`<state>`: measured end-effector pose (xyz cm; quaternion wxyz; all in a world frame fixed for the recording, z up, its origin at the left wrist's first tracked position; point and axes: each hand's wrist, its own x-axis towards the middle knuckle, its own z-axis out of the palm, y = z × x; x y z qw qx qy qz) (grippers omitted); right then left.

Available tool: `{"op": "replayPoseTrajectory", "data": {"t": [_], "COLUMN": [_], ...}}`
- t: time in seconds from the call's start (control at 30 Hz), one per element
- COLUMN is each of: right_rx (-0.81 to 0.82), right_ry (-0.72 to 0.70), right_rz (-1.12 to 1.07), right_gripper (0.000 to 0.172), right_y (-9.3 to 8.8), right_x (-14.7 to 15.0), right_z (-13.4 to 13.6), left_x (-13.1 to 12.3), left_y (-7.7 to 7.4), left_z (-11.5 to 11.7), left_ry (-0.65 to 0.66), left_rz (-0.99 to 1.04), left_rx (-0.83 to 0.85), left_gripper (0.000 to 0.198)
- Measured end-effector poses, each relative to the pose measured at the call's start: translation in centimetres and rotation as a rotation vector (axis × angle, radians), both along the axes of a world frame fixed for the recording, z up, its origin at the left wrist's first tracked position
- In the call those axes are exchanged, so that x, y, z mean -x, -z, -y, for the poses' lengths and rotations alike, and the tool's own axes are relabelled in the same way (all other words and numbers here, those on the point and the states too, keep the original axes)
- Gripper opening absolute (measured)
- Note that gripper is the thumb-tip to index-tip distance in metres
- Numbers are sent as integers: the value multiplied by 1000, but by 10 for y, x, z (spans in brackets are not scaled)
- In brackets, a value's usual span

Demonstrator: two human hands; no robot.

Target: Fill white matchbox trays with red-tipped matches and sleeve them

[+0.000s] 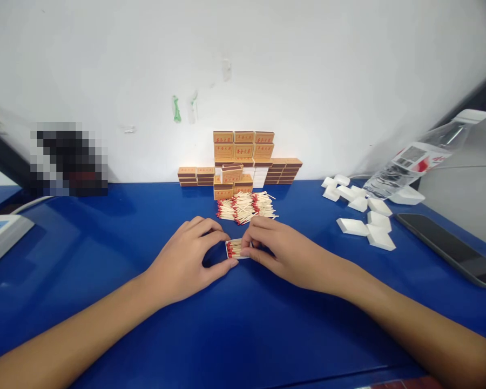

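Note:
A small white matchbox tray (238,257) lies on the blue table, with red-headed matches (234,248) side by side in it. My left hand (186,259) steadies its left end, the thumb at the near edge and the index finger at the far corner. Over the right end, my right hand (277,246) has its fingertips pinched on matches in the tray and covers that part. Just beyond lies a loose pile of matches (245,207). Behind the pile, orange matchboxes (243,151) are stacked against the wall, one (231,173) tilted on top of the front ones.
Several white empty trays (368,219) are scattered at the right. A clear plastic bottle (419,154) leans there, near a dark phone (449,246). At the left edge sits a white power strip (12,237); a blurred-out dark object (68,159) stands behind it.

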<state>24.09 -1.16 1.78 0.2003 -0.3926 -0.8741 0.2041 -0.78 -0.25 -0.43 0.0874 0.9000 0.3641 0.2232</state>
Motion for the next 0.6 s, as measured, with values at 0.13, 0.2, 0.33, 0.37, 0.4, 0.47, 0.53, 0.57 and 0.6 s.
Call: {"op": "replayPoseTrajectory", "data": {"t": [0.13,0.2,0.33,0.37,0.4,0.47,0.53,0.57,0.6], "right_rx": [-3,9,3,-4,-10,-20,-29,-37,-46], "right_ry": [-12,-39,-73,-70,-67,-72,-99,-112,-121], "right_rz": [-28,-39,-28,-24,-21,-23,-26,-27,-29], "right_gripper": [15,15,17,17,17,18,19,19,19], "right_y": [2,3,0,0,-1,-2,-2,-1,-1], "right_x": [1,0,-1,-2,-3,-5,-5,-5,-4], "right_z": [0,0,2,2,2,2,2,2,2], "left_x": [0,-1,-2,-2,-2,-2,-2,-1,-1], "left_y": [0,0,0,0,0,0,0,0,0], "left_z": [1,0,-1,-1,-1,-1,-1,-1,0], "left_ry": [-4,-5,-4,-3,-3,-3,-3,-4,-3], "left_rz": [-2,-2,-2,1,3,5,5,5,5], "left_rx": [5,11,11,10,9,8,6,6,7], "left_gripper": [27,26,26,26,26,26,26,26,26]}}
